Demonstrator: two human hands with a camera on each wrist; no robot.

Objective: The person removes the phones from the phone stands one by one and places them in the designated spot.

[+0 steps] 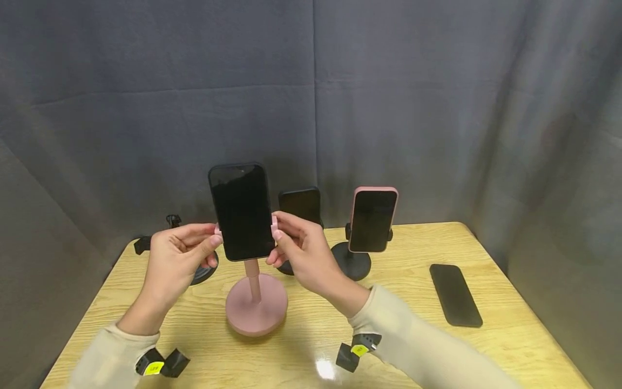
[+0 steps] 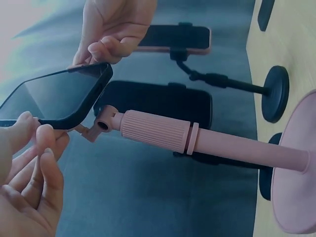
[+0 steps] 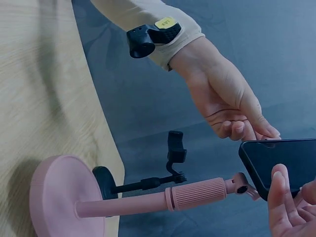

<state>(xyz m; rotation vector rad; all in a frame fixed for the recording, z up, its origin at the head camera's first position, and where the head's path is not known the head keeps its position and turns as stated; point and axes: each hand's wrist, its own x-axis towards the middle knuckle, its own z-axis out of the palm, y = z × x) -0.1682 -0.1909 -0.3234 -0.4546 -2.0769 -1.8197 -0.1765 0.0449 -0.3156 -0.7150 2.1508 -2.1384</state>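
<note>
A black smartphone (image 1: 241, 213) sits upright, tilted slightly, in the holder of a pink phone stand (image 1: 256, 308). My left hand (image 1: 176, 259) pinches the pink clip at the phone's left side between thumb and fingers. On the other side, my right hand (image 1: 307, 253) pinches the matching pink clip (image 1: 274, 222). In the left wrist view the stand's ribbed collar (image 2: 155, 131) and hinge (image 2: 104, 121) show below the phone. The phone hides most of the holder's back. The round pink base (image 3: 64, 197) stands on the table.
Behind are a black phone (image 1: 299, 204) on a stand and a pink-cased phone (image 1: 373, 220) on a black stand (image 1: 351, 263). Another black stand (image 3: 176, 148), its holder bare, is partly behind my left hand. A dark phone (image 1: 455, 294) lies flat at right. Grey curtains (image 1: 413, 108) surround the wooden table.
</note>
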